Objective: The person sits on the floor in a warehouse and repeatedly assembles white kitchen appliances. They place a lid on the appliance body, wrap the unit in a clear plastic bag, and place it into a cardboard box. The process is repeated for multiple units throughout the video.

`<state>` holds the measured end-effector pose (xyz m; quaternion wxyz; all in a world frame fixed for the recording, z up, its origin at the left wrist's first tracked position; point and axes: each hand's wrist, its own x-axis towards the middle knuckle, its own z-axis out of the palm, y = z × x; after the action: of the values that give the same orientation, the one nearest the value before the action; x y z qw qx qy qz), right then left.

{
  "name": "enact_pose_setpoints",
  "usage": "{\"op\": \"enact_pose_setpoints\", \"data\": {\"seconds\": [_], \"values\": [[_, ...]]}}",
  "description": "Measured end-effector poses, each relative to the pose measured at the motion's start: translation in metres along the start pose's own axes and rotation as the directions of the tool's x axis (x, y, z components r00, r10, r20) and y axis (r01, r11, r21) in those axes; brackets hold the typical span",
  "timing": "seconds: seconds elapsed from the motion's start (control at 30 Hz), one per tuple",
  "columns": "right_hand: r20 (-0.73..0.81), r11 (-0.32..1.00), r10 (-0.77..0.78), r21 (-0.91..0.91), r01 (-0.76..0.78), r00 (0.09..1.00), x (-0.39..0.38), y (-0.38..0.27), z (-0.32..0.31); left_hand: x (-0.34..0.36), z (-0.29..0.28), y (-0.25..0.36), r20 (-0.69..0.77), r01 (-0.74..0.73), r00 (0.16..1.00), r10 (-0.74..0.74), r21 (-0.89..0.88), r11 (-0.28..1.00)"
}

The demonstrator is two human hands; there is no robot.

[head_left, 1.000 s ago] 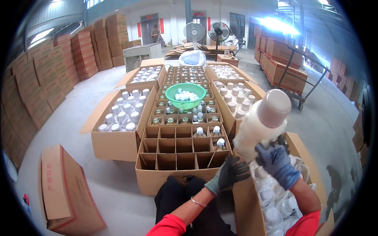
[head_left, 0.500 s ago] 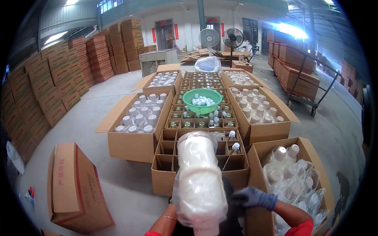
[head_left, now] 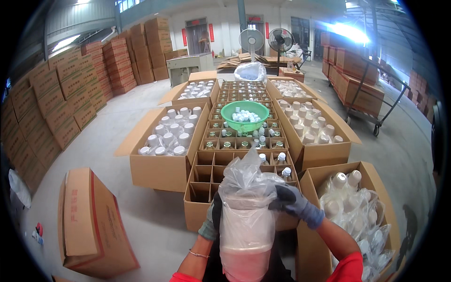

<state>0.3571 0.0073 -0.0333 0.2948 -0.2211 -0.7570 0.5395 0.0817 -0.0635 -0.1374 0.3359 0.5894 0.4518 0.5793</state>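
Observation:
Before me stands a pale, bulky cylinder (head_left: 246, 230) in a clear plastic bag, with the loose bag end (head_left: 246, 171) bunched up on top. My left hand (head_left: 211, 218), gloved, is closed against its left side, its fingertips partly behind the bag. My right hand (head_left: 298, 205), in a grey-blue glove with dark fingers, grips the bag's upper right side. Just beyond is a divided carton (head_left: 199, 211) with cardboard cells, some holding clear bottles with white caps (head_left: 285, 174). What the bag contains cannot be made out clearly.
Open cartons with bagged white bottles flank the row, on the left (head_left: 157, 171) and right (head_left: 324, 150), and another carton (head_left: 307, 188) lies close by my right arm. A green bowl (head_left: 244, 124) of white caps sits on the bottle cartons. A closed carton (head_left: 94, 221) stands at left.
The bagged cylinder has been turned upright and its gathered bag end now points up and away. My right hand has moved up and left onto the bag; my left hand now shows beside it.

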Motion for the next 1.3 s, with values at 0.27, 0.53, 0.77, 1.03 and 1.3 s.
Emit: {"op": "enact_pose_setpoints", "data": {"seconds": [0.27, 0.53, 0.77, 1.03, 1.3], "values": [[-0.395, 0.861, -0.501, -0.321, 0.395, 0.770, 0.109, 0.002, -0.049, 0.030, -0.013, -0.005, 0.031, 0.072, 0.997, -0.065, -0.493, 0.867], [-0.489, 0.814, 0.259, 0.575, 0.085, 0.833, 0.069, 0.167, 0.002, 0.033, -0.043, -0.091, -0.262, 0.119, 0.910, -0.322, -0.578, 0.807], [-0.626, 0.800, 0.576, 0.297, -0.522, 0.526, -0.140, 0.297, 0.020, -0.027, -0.065, -0.152, 0.235, -0.060, 0.969, -0.071, 0.508, 0.859], [-0.526, 0.875, -0.066, -0.439, -0.204, 0.848, -0.033, 0.066, -0.004, 0.054, 0.003, -0.020, 0.118, 0.375, 0.911, -0.395, -0.636, 0.675], [-0.268, 0.960, -0.010, 0.267, 0.085, 0.963, 0.025, 0.057, 0.031, 0.036, 0.016, -0.007, 0.068, 0.252, 0.968, -0.242, -0.285, 0.925]]}}
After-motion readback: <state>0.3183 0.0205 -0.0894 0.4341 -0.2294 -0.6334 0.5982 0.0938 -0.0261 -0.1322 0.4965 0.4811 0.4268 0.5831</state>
